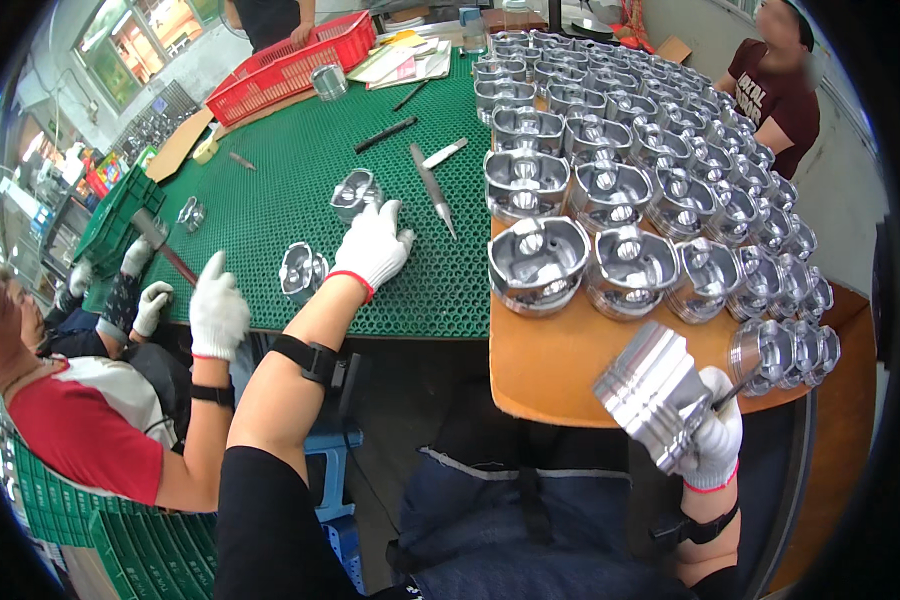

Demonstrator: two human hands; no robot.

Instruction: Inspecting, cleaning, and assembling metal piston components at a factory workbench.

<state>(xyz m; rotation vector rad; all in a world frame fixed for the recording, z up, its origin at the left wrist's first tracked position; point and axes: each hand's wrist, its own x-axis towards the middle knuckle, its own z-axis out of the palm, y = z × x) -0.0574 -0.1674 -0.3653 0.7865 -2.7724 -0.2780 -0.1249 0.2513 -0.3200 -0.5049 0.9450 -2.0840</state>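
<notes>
Two white-gloved hands are at work, well apart. The person's left hand (pixel 372 247) reaches out over the green ribbed mat (pixel 300 170) with its fingers spread open, palm down, gripping nothing; it hovers between two shiny aluminium pistons lying loose on the mat, one (pixel 354 192) just beyond the fingertips and another (pixel 301 271) just beside the wrist. The right hand (pixel 715 440) is closed around a ridged silver piston (pixel 653 392), held tilted low over the near edge of the orange board (pixel 540 370), its ringed crown toward the camera. A thin dark tool seems to poke out beside that glove, though it is too small to be sure. Rows of finished pistons (pixel 630 170) stand packed together on the board, open skirts up. A co-worker's gloved hand (pixel 216 312) rests at the mat's near edge, and a grey metal file (pixel 432 187) lies near the loose pistons. Judging by the reach, the left hand would do well to close squarely on the nearer loose piston's skirt, not its slick rim, while the right keeps its piece steady and clear of the packed rows
</notes>
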